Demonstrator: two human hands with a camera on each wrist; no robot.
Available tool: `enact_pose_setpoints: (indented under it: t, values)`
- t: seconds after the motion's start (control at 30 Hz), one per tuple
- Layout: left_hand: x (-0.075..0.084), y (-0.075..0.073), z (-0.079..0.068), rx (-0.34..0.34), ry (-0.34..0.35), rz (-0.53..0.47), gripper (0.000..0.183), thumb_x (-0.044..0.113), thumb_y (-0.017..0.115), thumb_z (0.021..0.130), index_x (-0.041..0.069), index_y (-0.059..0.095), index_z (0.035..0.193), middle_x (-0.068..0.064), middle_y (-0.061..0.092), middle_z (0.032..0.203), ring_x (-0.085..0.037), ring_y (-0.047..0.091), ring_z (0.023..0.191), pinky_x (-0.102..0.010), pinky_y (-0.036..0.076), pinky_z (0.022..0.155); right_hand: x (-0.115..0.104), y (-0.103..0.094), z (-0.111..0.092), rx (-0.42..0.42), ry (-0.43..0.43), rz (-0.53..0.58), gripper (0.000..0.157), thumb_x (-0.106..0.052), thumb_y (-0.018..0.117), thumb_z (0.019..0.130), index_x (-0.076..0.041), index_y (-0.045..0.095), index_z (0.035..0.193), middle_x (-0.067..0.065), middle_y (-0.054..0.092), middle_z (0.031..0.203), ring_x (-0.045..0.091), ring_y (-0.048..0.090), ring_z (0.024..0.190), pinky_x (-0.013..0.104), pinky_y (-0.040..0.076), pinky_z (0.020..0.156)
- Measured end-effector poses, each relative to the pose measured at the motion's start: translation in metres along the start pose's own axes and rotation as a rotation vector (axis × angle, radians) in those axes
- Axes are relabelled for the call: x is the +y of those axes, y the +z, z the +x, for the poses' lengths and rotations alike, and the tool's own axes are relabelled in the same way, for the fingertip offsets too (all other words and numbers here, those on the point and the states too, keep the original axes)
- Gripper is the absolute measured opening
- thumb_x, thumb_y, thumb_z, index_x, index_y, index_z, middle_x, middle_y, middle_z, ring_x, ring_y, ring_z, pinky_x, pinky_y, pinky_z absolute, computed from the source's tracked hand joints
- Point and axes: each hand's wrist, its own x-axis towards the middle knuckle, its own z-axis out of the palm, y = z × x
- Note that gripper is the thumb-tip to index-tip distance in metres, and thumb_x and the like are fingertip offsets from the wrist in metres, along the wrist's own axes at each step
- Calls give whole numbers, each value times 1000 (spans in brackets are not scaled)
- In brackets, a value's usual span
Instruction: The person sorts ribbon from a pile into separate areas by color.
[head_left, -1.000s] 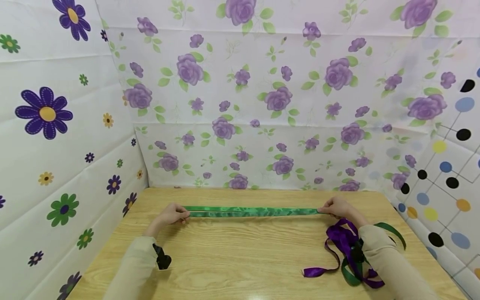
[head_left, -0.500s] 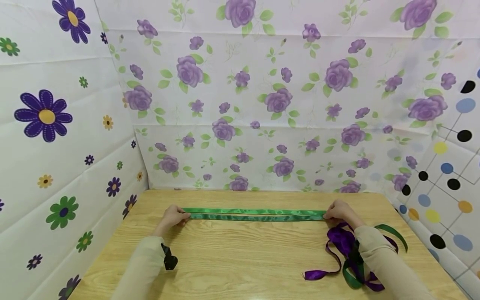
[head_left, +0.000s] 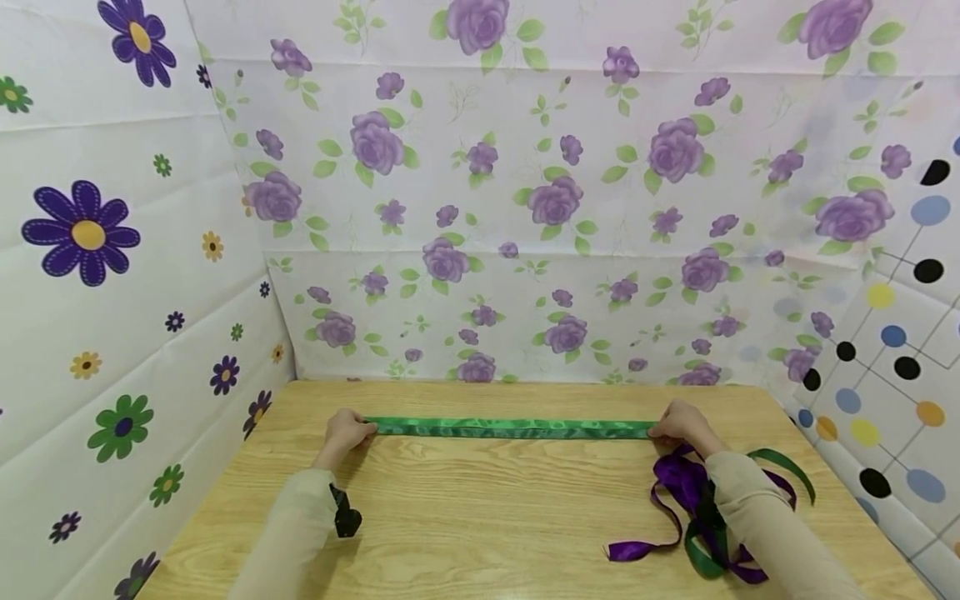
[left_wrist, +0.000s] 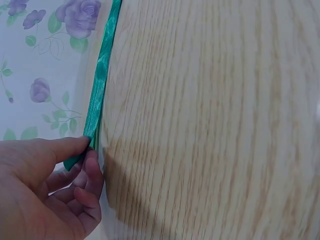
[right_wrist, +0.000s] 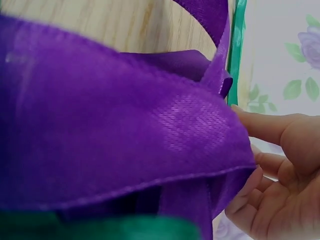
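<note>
A green satin ribbon (head_left: 517,428), doubled into two lengths, is stretched level across the far part of the table. My left hand (head_left: 348,432) pinches its left end between thumb and fingers; in the left wrist view a short tip of the ribbon (left_wrist: 101,75) sticks out below the thumb. At the other end, my right hand (head_left: 682,423) pinches the ribbon. In the right wrist view a large loop of purple ribbon (right_wrist: 125,120) covers much of the picture and partly hides the fingertips of the right hand (right_wrist: 290,170).
A loose tangle of purple ribbon (head_left: 678,475) and dark green ribbon (head_left: 701,558) lies under and beside the right forearm. One purple tail (head_left: 633,550) trails left over the wooden table (head_left: 480,517). Flowered cloth (head_left: 480,208) hangs behind the table.
My right hand has shifted slightly right, pulling the green ribbon longer. Its two lengths, spread apart half a second ago, now lie close together. The left forearm has moved a little inward.
</note>
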Motion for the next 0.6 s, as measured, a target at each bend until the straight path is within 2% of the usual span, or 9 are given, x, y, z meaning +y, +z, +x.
enact_pose_setpoints:
  t: [0.03, 0.2, 0.37, 0.6]
  values:
    - [0, 0, 0, 9, -4, 7, 25, 12, 64, 91, -3, 64, 71, -12, 67, 62, -16, 61, 53, -27, 44, 54, 0, 0, 0, 0, 5, 4, 45, -18, 74, 79, -17, 47, 43, -9, 35, 42, 8, 28, 42, 24, 32, 50]
    - [-1, -1, 1, 38, -8, 35, 30, 14, 64, 91, -2, 65, 65, -10, 65, 57, -16, 57, 51, -25, 40, 53, 1, -1, -2, 15, 20, -3, 42, -19, 74, 78, -15, 49, 44, -8, 38, 42, 10, 34, 44, 26, 34, 51]
    - [-4, -3, 1, 63, -33, 53, 28, 16, 65, 90, -2, 69, 69, -8, 64, 56, -17, 56, 52, -26, 41, 52, 0, -4, -5, 23, 32, -25, 43, -21, 74, 77, -16, 47, 44, -8, 38, 42, 11, 36, 44, 25, 34, 51]
    - [-3, -4, 0, 101, -73, 78, 40, 27, 56, 97, 1, 64, 67, -4, 58, 50, -15, 50, 49, -27, 39, 53, 2, -6, -6, 18, 64, -27, 32, -20, 74, 77, -8, 63, 50, -5, 49, 44, 14, 48, 48, 28, 40, 56]
